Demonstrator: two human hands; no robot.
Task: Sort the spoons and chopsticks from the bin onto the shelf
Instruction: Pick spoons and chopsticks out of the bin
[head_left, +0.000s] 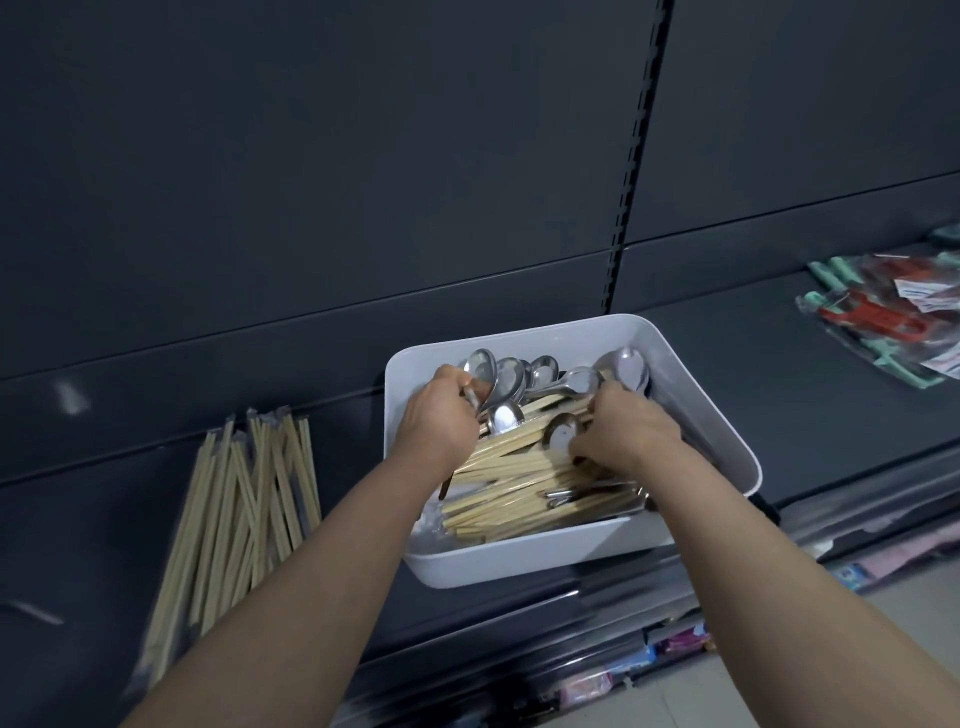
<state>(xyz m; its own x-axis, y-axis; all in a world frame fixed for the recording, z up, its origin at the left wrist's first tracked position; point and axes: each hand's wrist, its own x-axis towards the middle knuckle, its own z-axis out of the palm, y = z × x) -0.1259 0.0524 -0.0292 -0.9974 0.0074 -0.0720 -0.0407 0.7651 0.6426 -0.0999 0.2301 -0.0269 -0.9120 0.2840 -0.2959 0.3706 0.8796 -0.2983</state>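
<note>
A white plastic bin (696, 374) sits on the dark shelf (727, 332), its front edge past the shelf lip. Inside lie many pale wooden chopsticks (514, 483) and several steel spoons (506, 374) heaped toward the back. My left hand (439, 421) is inside the bin at its left, fingers closed around a spoon handle. On the right side of the bin, my right hand (626, 428) presses down among the chopsticks, fingers curled on them next to a spoon bowl (561, 431). A pile of wrapped chopsticks (244, 509) lies on the shelf to the left.
Packaged red and teal utensils (893, 317) lie on the shelf at far right. A slotted upright (634, 156) divides the dark back panels. Lower shelves with coloured packages (675, 642) and a pale floor show at bottom right.
</note>
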